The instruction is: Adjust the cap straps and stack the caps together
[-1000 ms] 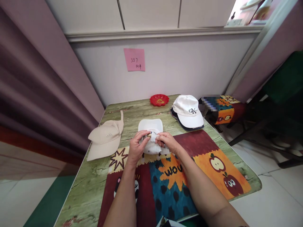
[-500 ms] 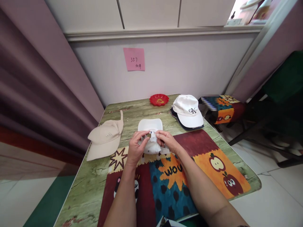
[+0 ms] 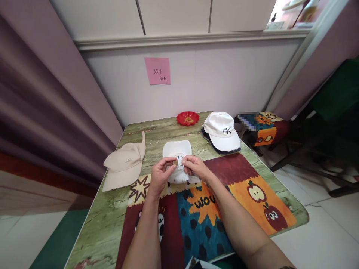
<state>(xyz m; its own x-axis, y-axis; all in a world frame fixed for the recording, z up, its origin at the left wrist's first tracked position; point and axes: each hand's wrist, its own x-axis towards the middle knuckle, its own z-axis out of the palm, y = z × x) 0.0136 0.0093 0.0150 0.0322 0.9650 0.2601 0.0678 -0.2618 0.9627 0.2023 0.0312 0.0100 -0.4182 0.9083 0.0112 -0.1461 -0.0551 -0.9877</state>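
Observation:
A white baseball cap [image 3: 177, 147] lies in the middle of the table, its brim pointing away from me. My left hand [image 3: 162, 173] is closed in a pinch at the cap's left side, gripping a small brass-coloured buckle [image 3: 175, 162] between thumb and fingers. Opposite it, my right hand [image 3: 195, 167] pinches the cap's white strap [image 3: 180, 163]; its fingertips partly cover the strap. Both hands sit over the cap's crown, close together. Whether the strap runs through the buckle is too small to tell.
A beige cap [image 3: 123, 164] with a loose strap lies at the left. Back right, a white cap [image 3: 221, 129] rests on a dark cap [image 3: 224, 151]. A red dish [image 3: 187, 118] stands near the wall. A colourful mat [image 3: 244, 168] covers the table's front [image 3: 92, 228].
My fingers have shifted slightly at the buckle and strap, and the right fingertips sit a little closer to the left ones. The view has moved slightly; the other caps stay in place.

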